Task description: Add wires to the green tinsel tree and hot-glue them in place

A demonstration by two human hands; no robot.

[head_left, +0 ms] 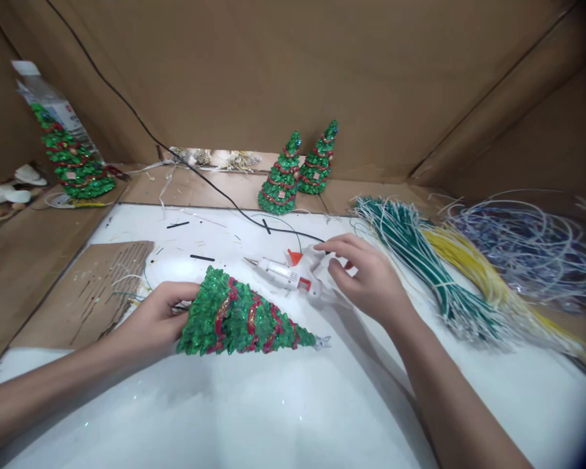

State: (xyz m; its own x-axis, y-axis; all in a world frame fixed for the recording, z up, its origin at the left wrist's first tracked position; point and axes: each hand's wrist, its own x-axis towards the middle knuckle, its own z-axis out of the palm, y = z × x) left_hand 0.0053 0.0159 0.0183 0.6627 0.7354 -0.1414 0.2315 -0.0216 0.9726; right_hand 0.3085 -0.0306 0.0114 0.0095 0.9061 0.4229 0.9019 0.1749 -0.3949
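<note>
Gripping the Christmas tree (249, 319) at base is the left hand (160, 319). Beyond the tip, the right hand (371, 280) is unclosed.

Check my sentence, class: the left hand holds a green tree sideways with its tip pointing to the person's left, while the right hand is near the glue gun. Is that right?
Not quite: the tip of the green tree points to the person's right, as the head view shows. The left hand does hold it sideways, and the right hand is near the glue gun.
</note>
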